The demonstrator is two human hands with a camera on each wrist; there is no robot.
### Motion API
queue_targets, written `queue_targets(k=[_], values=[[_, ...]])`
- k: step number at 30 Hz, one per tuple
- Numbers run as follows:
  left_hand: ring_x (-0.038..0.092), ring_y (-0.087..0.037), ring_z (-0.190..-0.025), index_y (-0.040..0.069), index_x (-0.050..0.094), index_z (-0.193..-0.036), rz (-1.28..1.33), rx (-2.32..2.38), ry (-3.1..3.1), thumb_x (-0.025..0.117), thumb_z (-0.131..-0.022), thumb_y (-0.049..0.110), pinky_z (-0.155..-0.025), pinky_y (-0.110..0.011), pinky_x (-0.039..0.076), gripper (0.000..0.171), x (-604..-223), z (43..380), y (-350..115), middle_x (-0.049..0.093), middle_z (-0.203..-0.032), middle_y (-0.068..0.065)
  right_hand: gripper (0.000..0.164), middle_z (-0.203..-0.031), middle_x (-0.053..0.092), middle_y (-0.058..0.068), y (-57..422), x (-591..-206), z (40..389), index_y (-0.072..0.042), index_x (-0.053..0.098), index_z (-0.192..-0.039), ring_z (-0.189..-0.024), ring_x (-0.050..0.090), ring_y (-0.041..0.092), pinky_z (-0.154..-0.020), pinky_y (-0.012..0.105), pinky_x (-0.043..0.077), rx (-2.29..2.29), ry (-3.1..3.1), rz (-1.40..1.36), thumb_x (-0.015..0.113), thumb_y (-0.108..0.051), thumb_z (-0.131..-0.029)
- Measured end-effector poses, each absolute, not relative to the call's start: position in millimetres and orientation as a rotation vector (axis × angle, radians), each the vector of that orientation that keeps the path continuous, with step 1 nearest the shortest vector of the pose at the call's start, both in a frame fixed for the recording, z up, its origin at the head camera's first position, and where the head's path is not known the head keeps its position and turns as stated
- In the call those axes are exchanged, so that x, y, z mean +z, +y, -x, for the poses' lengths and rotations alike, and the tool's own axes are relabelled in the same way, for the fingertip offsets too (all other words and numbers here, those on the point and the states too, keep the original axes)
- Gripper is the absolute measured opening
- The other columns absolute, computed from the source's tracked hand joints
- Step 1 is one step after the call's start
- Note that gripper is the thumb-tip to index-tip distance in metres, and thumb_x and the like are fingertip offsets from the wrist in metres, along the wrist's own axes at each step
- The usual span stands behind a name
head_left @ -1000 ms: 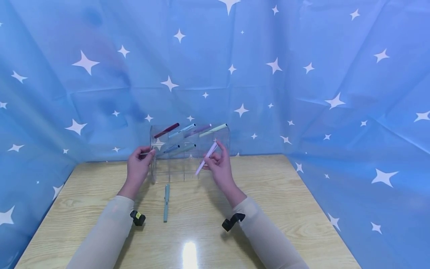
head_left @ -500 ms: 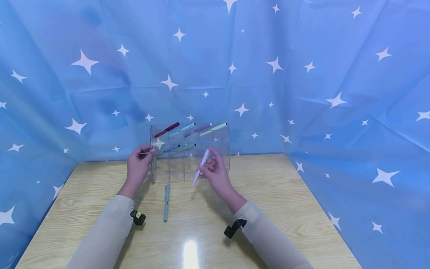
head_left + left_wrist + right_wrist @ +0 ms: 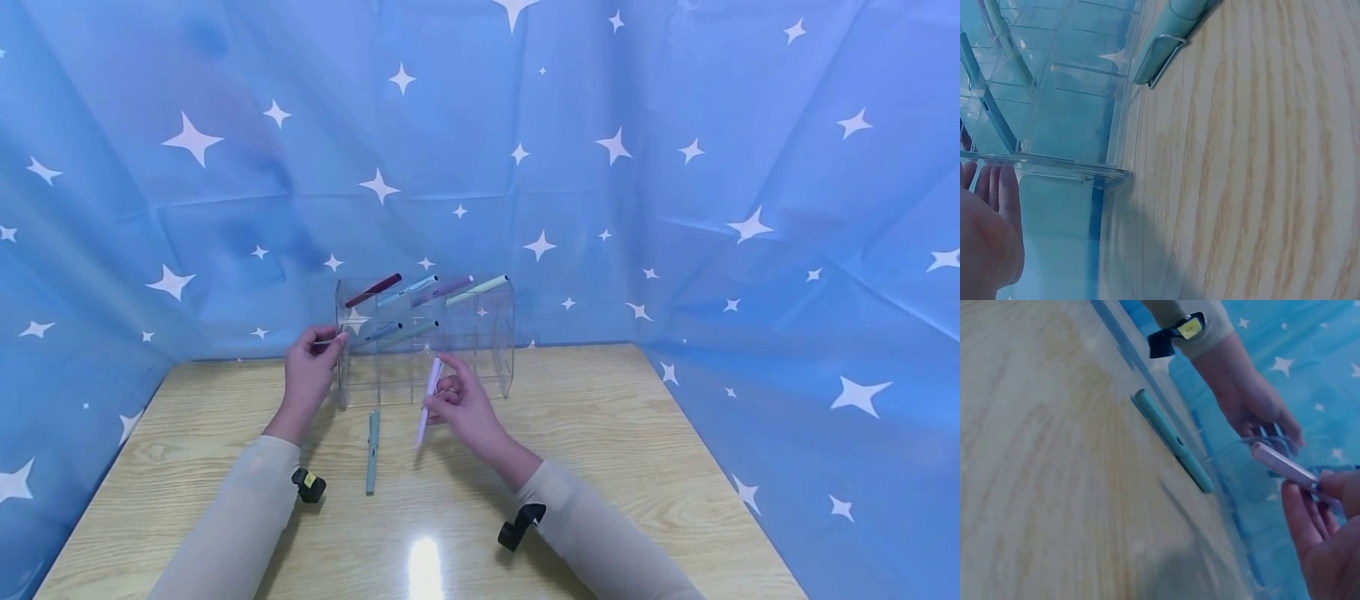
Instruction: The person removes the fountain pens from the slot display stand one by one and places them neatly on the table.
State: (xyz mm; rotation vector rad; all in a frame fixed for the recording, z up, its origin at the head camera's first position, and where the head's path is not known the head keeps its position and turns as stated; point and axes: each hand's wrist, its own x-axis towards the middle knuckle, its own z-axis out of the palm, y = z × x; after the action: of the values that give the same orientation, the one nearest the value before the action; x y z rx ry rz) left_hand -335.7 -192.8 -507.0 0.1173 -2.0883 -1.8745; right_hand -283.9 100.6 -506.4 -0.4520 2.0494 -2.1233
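Observation:
A clear acrylic pen rack (image 3: 395,393) stands at the back of the table. My left hand (image 3: 309,367) grips its left side panel, thumb at the front edge. In front of the rack, my right hand (image 3: 467,412) pinches a lilac pen (image 3: 430,402) between thumb and fingers. The pen slants, its lower end toward the table; the right wrist view shows the pen's pinkish end (image 3: 1279,464) pointing away from the fingers. A teal pen (image 3: 372,452) lies on the table between the arms, and its clipped end (image 3: 1163,53) appears in the left wrist view.
Several pens lean in the rack: a dark red pen (image 3: 372,290), a light blue pen (image 3: 407,290), a purple pen (image 3: 444,290) and a pale green pen (image 3: 477,289) on top, with a blue pen (image 3: 384,332) and a green pen (image 3: 415,332) below. A blue star-patterned curtain (image 3: 480,167) hangs behind.
My right hand has drawn the lilac pen down, left and toward me, away from the rack's right part, and the pen stands steeper. The left hand keeps its place on the rack.

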Motion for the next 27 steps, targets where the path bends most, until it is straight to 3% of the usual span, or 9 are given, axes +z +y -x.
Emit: queue_targets(k=[11, 20, 27], values=[[0.064, -0.015, -0.103, -0.001, 0.069, -0.132, -0.097, -1.852, -2.089, 0.075, -0.109, 0.033, -0.080, -0.017, 0.056, 0.041, -507, 334, -191, 0.067, -0.120, -0.005, 0.080, -0.116, 0.063, 0.017, 86, -516, 274, -0.018, 0.043, -0.168, -0.090, 0.073, 0.021, -0.085, 0.056, 0.067, -2.019, 2.017, 0.481, 0.073, 0.011, -0.100], [0.064, -0.014, -0.104, -0.001, 0.069, -0.132, -0.086, -1.842, -2.085, 0.075, -0.109, 0.036, -0.081, -0.018, 0.057, 0.044, -510, 336, -192, 0.067, -0.121, -0.006, 0.080, -0.114, 0.064, 0.016, 78, -526, 274, -0.015, 0.041, -0.169, -0.090, 0.071, 0.020, -0.083, 0.046, 0.068, -1.957, 1.998, 0.463, 0.074, 0.009, -0.100], [0.063, -0.014, -0.103, -0.002, 0.068, -0.133, -0.083, -1.825, -2.091, 0.074, -0.109, 0.037, -0.083, -0.018, 0.056, 0.047, -510, 336, -192, 0.067, -0.122, -0.008, 0.077, -0.114, 0.063, 0.016, 74, -534, 275, -0.015, 0.043, -0.167, -0.091, 0.070, 0.020, -0.085, 0.051, 0.068, -1.911, 1.993, 0.462, 0.076, 0.007, -0.101]])
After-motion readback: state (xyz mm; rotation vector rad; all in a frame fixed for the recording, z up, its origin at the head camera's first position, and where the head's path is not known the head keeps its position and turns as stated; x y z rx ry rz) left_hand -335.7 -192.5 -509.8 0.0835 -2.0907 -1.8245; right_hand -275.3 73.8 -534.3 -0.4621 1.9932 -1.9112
